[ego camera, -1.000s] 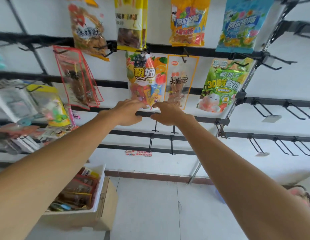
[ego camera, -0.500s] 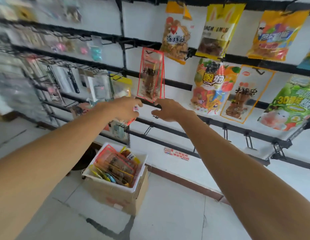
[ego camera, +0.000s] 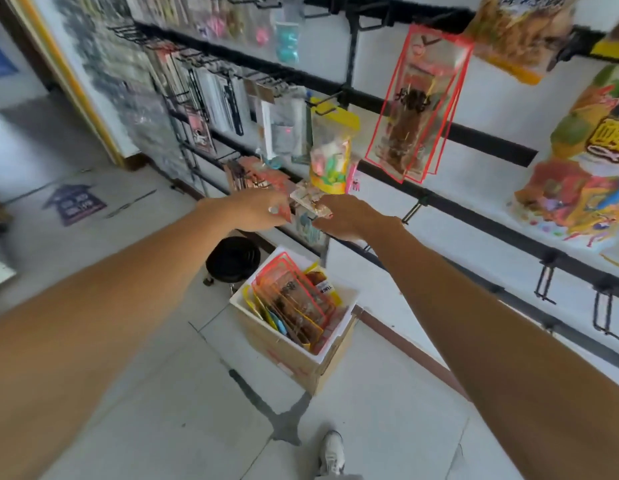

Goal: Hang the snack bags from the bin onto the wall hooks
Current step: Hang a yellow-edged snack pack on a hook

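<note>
Moved leftward, left hand [ego camera: 257, 209] and right hand [ego camera: 349, 216] hover, fingers loosely curled, seemingly empty, above binned snack bags [ego camera: 294, 299].

Nothing fully legible. On the red-edged clear snack bag [ego camera: 417, 98] hanging on the wall: dark brush-style characters mid-pack, smeared by blur. On the colourful fruit-printed bag [ego camera: 585, 174] at far right: one large white-and-yellow character outlined in black, cut off by the frame edge. On a small white label [ego camera: 324, 289] among packs in the white foam bin [ego camera: 349, 296]: a line of black capitals, too small to make out. On the purple house-shaped floor sticker [ego camera: 74, 204]: white characters, unreadable.
</note>
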